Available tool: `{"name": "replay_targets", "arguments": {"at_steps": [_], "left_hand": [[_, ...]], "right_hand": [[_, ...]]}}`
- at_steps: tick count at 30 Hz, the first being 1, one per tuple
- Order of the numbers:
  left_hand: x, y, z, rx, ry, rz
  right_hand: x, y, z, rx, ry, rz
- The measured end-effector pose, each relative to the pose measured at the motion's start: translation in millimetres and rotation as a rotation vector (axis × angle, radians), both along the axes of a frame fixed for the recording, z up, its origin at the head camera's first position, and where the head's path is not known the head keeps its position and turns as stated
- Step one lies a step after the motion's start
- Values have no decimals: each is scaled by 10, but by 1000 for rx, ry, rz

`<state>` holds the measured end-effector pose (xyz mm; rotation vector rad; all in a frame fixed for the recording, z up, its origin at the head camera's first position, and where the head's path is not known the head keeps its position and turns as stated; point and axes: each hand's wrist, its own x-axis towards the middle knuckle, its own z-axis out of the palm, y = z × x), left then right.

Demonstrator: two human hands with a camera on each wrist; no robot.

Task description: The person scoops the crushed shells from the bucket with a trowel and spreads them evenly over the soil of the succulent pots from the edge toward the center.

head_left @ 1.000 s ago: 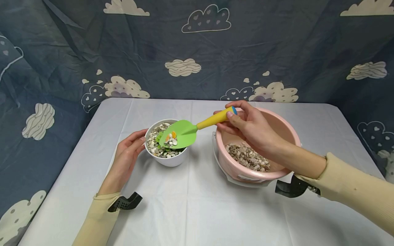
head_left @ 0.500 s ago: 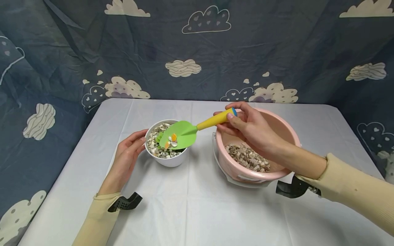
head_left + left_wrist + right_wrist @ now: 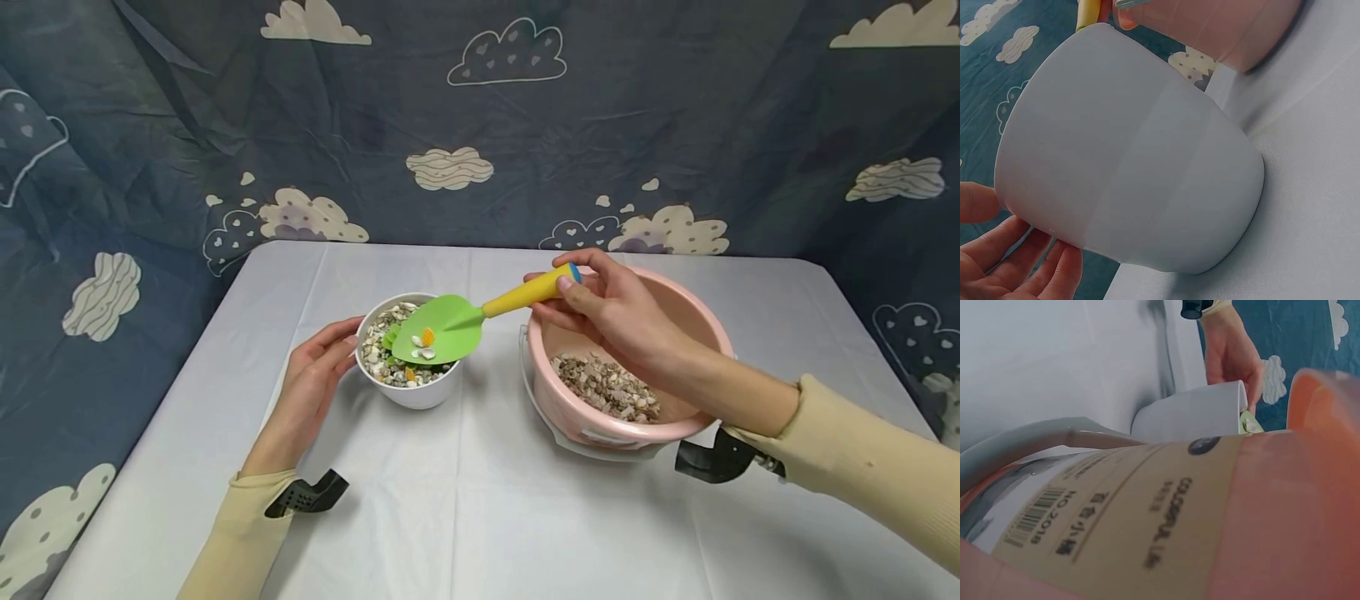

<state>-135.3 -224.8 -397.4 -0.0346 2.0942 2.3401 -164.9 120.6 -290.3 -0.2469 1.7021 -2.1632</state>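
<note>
Pieces point(image 3: 423, 352) have slid off your green trowel point(image 3: 472, 316) into the white pot point(image 3: 418, 396)

Your right hand point(image 3: 615, 312) pinches its yellow handle point(image 3: 528, 290); the blade point(image 3: 446, 327) tilts over the pot. Your left hand point(image 3: 310, 385), fingers loosely extended, touches the pot's 9 o'clock side. The pink bucket point(image 3: 678, 305) stands at 3 o'clock on the tabletop point(image 3: 540, 525).

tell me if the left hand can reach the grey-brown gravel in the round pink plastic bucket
Probably not directly: the left hand touches the smooth round white pot, which stands between it and the bucket, and the right hand hangs over the bucket's opening, likely crowding the gravel.
</note>
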Motion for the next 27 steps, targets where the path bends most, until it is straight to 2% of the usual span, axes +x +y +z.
{"name": "replay_targets", "arguments": {"at_steps": [6, 16, 22, 27], "left_hand": [[3, 2, 2, -4, 4, 0], [13, 7, 12, -8, 5, -5], [16, 6, 16, -15, 2, -5], [10, 2, 11, -14, 3, -6]], "right_hand": [[0, 23, 13, -11, -15, 4], [84, 89, 94, 77, -68, -55], [83, 173, 214, 112, -36, -44], [-16, 263, 371, 62, -27, -5]]}}
